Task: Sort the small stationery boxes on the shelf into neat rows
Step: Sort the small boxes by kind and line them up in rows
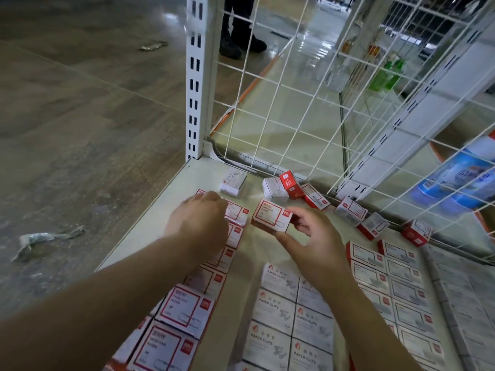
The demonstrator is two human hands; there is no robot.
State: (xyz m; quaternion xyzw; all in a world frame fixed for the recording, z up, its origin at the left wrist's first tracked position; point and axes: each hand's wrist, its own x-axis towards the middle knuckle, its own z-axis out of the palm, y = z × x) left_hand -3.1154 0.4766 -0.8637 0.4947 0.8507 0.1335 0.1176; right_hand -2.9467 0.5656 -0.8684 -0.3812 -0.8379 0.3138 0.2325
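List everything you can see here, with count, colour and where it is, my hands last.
red-framed boxes: several, red and white, row at the shelf's left, under the left hand
held box: one, red and white, in the right hand
paper clip boxes: about six, white, two rows at centre
right rows: many, red and white, right of centre
loose boxes: about eight, red or white, scattered along the wire grid
shelf: one, cream
wrappers: two, clear, on the floor
left hand: resting on the left row
right hand: gripping the held box

Two hands (198,218) — countless small boxes (270,219)
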